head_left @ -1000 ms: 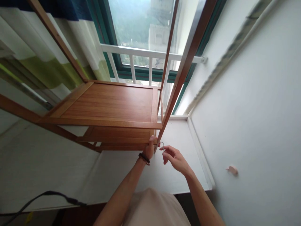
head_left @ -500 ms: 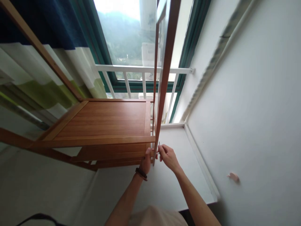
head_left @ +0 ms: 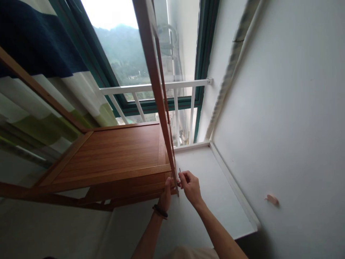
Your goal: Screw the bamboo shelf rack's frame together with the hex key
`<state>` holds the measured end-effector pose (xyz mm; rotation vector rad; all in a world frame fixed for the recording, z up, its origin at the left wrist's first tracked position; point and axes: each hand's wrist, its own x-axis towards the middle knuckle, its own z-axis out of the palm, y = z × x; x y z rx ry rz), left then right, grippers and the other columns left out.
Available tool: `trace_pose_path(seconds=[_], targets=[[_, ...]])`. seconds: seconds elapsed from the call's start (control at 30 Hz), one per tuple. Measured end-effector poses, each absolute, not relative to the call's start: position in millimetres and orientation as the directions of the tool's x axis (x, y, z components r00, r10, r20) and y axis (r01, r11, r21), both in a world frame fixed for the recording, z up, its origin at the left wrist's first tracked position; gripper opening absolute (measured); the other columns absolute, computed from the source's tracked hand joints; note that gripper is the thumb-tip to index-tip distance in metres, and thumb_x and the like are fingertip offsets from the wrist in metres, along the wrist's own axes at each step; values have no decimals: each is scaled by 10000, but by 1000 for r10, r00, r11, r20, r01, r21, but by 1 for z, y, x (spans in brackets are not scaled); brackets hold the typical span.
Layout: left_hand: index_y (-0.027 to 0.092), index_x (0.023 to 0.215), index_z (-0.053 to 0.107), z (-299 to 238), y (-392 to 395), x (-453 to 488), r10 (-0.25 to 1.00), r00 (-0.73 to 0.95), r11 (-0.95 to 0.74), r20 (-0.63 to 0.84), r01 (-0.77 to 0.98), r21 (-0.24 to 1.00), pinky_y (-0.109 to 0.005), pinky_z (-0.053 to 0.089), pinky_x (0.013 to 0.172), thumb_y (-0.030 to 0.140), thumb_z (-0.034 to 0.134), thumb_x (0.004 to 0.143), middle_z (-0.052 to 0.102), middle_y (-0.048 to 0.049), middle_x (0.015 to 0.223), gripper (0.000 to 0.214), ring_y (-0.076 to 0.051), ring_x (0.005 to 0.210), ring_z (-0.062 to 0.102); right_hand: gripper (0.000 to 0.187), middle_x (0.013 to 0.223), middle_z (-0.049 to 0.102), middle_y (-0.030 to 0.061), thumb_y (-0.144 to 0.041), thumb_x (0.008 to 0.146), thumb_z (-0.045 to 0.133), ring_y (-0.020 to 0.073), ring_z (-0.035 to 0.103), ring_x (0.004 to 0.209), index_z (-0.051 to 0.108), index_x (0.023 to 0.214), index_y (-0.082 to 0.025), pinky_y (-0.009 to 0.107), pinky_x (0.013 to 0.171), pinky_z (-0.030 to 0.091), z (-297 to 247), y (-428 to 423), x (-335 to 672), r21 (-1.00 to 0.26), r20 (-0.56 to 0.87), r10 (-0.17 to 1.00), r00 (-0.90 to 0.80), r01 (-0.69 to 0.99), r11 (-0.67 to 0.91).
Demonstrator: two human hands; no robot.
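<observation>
A wooden shelf unit (head_left: 115, 147) with several tiers stands before me, and its upright post (head_left: 161, 104) rises past the window. My left hand (head_left: 165, 197), with dark bands at the wrist, is closed round the end of a lower shelf beside that post. On the post's other side, my right hand (head_left: 191, 187) pinches a thin metal hex key (head_left: 180, 170). One end of the key sticks up above the fingers. Its other end, toward the post, is mostly hidden by the fingers.
Behind the shelf unit are a white railing (head_left: 185, 84) and a green-framed window (head_left: 202, 46). A striped curtain (head_left: 88, 90) hangs at the left. The white wall (head_left: 283, 118) at the right carries a small pink hook (head_left: 272, 199). A white ledge (head_left: 215, 187) lies below my hands.
My view has shifted, so the post now leans left across the window. Both hands remain at the same joint, the left on the shelf end and the right on the hex key.
</observation>
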<state>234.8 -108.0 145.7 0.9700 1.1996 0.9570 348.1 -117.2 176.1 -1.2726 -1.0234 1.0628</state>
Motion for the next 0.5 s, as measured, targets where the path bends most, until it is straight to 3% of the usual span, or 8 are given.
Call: trace_pose_path(seconds=[0.1,0.2,0.37,0.5], targets=[[155,736,624,146,-107,237,956,67,292,-285,-125,948,-357,460,761,551,397,768,660,-55,692,457,-231,775,621,280,482,458,-73,-420,739,550,79,445,375,491,851,-170,200,368,393,171,-108,354,-961,-188,975,119,-228,-157],[150,708,619,147,-107,239,963,47,271,-266,-193,943,-358,458,740,535,447,747,658,-58,701,423,-229,757,615,284,548,510,-32,-400,744,531,91,486,430,529,849,-136,207,356,416,166,-110,362,-922,-268,963,-10,-288,-259],[162,701,616,148,-108,240,973,74,229,-218,-187,955,-335,444,739,531,406,775,636,-47,691,431,-217,760,596,284,839,563,52,-382,779,514,129,569,703,594,940,-162,227,489,497,168,-130,378,-987,-98,992,-82,-119,-107],[183,720,611,153,-108,238,980,101,185,-171,-147,972,-291,431,742,454,435,790,628,-27,741,331,-186,785,570,252,926,527,52,-395,801,504,111,556,704,624,858,-181,217,530,477,175,-135,385,-992,30,994,-110,117,43]])
